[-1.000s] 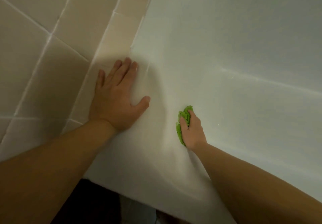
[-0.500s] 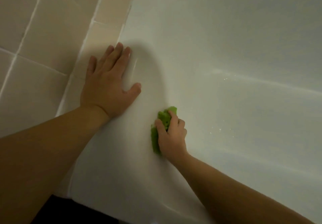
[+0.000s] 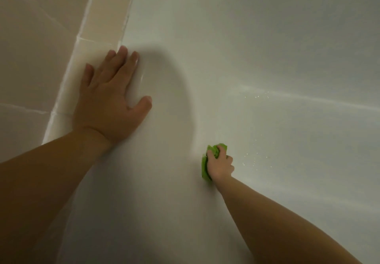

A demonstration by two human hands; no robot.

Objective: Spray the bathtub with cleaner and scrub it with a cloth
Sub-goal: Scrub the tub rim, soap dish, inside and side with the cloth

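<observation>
The white bathtub (image 3: 267,58) fills most of the view. My left hand (image 3: 109,99) lies flat with fingers spread on the tub's rim, next to the tiled edge. Lower down inside the tub, my right hand (image 3: 219,166) grips a bunched green cloth (image 3: 205,167) and presses it against the inner wall. Small wet droplets (image 3: 255,157) speckle the surface to the right of the cloth. No spray bottle is in view.
Beige wall tiles (image 3: 37,48) with white grout run along the left side of the tub. A narrow tiled ledge (image 3: 98,27) borders the rim. The tub's curved inner wall stretches off to the right.
My right hand has slid the green cloth lower along the tub's inner wall. My left hand stays planted on the rim. The view has shifted slightly.
</observation>
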